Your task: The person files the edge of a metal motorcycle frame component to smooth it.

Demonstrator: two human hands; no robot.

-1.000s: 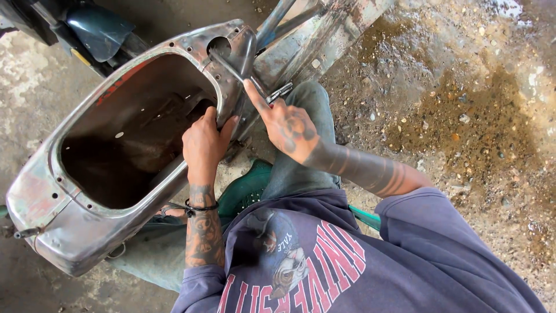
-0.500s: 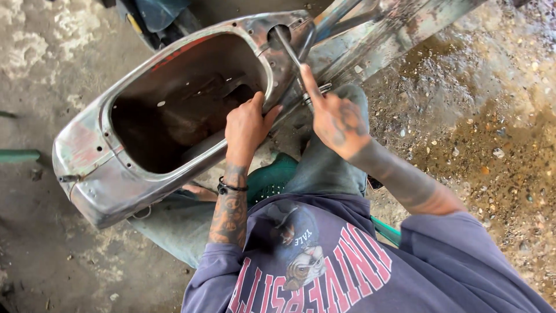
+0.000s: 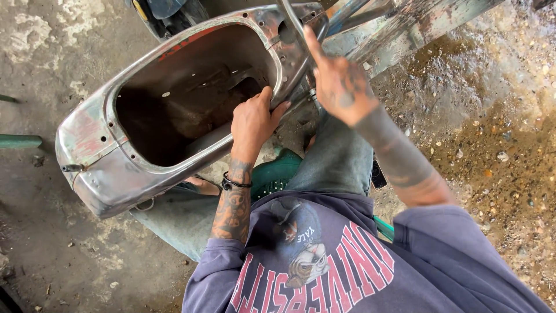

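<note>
Our left hand point(image 3: 253, 119) clamps the rim of the bare steel scooter shell point(image 3: 104, 168) across our lap, right hand point(image 3: 341, 87) gripping its thin bar point(image 3: 289, 17); stiff, heavyish, sharp-edged, best held by that rolled rim.

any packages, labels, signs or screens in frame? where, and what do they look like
No packages, signs or screens.
Printed graphic: on the chest of the person's dark purple sweatshirt, bottom centre; arched red block letters with pale outline, around a grey animal-head emblem.
Small dark rectangular object: beside the person's grey-trousered leg; too small to tell what it is.
</note>
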